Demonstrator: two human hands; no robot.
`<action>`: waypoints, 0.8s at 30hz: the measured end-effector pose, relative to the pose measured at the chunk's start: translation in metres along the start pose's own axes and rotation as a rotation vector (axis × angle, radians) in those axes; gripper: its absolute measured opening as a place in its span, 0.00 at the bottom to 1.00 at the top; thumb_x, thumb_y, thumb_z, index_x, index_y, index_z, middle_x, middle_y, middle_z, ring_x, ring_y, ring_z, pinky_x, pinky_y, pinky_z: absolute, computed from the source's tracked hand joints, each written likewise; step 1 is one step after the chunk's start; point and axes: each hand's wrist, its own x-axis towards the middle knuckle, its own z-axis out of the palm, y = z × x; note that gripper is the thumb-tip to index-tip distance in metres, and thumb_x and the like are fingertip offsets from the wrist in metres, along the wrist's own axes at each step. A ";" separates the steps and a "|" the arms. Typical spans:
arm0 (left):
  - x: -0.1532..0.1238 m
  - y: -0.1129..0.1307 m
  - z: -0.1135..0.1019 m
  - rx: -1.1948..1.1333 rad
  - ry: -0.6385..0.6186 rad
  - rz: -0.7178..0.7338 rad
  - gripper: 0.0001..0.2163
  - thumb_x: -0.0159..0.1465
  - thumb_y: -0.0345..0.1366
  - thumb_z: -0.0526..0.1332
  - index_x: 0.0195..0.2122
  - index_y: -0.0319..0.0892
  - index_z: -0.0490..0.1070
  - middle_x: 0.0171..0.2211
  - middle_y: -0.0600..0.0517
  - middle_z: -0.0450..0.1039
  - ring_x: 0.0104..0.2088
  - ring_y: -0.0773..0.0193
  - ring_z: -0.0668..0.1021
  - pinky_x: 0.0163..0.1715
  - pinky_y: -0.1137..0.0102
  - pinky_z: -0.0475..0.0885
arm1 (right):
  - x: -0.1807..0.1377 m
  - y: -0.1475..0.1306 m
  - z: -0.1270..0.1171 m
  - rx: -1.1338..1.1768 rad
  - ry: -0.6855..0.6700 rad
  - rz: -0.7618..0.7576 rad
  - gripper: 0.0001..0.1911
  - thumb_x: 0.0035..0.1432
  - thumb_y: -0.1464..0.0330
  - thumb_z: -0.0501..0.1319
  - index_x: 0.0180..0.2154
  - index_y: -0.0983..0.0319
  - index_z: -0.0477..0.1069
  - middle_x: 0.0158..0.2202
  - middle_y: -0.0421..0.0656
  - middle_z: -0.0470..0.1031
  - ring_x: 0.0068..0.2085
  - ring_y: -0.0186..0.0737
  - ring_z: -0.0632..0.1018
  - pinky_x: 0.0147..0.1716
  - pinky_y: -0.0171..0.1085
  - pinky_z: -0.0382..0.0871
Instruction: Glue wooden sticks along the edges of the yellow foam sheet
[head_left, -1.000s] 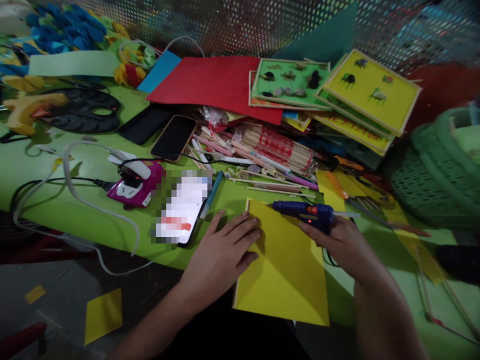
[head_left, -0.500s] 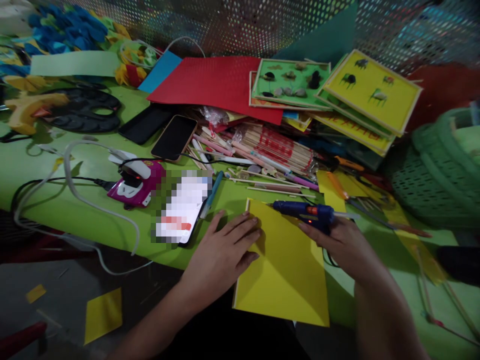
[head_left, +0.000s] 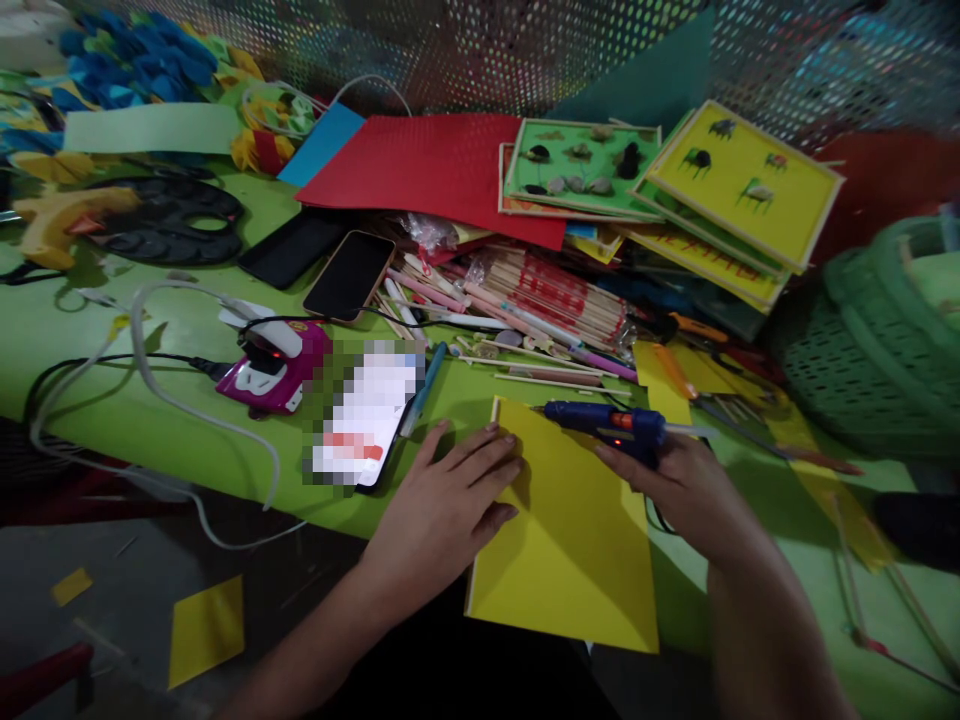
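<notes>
A yellow sheet of paper (head_left: 574, 545) lies at the near edge of the green table (head_left: 97, 400). My left hand (head_left: 442, 505) rests flat with fingers spread, its fingertips pressing on the sheet's left edge. My right hand (head_left: 679, 480) is wrapped round the handle of a blue glue gun (head_left: 604, 420). The gun's nozzle points left, over the sheet's top edge. A lit phone (head_left: 367, 415) lies just left of my left hand, with a blue pen (head_left: 426, 385) beside it.
A magenta power strip (head_left: 274, 365) with cables sits left of the phone. Two dark phones (head_left: 349, 275), a bundle of wooden sticks (head_left: 540, 295), red paper (head_left: 435, 165), framed craft boards (head_left: 739, 180) and a green basket (head_left: 877, 340) fill the back and right.
</notes>
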 end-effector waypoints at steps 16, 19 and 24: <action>-0.001 -0.002 0.000 -0.006 0.012 0.007 0.15 0.73 0.39 0.58 0.60 0.48 0.70 0.66 0.51 0.69 0.68 0.58 0.68 0.71 0.48 0.52 | -0.009 -0.005 -0.009 0.425 0.065 0.138 0.21 0.51 0.46 0.69 0.33 0.58 0.80 0.29 0.43 0.80 0.27 0.41 0.74 0.22 0.37 0.65; -0.001 -0.002 0.000 -0.016 0.024 0.004 0.15 0.73 0.39 0.58 0.59 0.48 0.71 0.66 0.52 0.70 0.68 0.58 0.69 0.71 0.48 0.52 | -0.009 -0.002 -0.008 0.499 0.055 0.174 0.22 0.47 0.47 0.72 0.34 0.58 0.80 0.29 0.44 0.81 0.28 0.42 0.76 0.22 0.37 0.66; -0.001 -0.001 0.000 -0.015 0.039 0.005 0.15 0.73 0.38 0.58 0.59 0.49 0.72 0.64 0.52 0.71 0.67 0.58 0.70 0.71 0.49 0.53 | -0.007 0.005 -0.002 0.488 0.033 0.174 0.24 0.50 0.46 0.70 0.35 0.59 0.81 0.33 0.47 0.83 0.30 0.43 0.78 0.24 0.37 0.69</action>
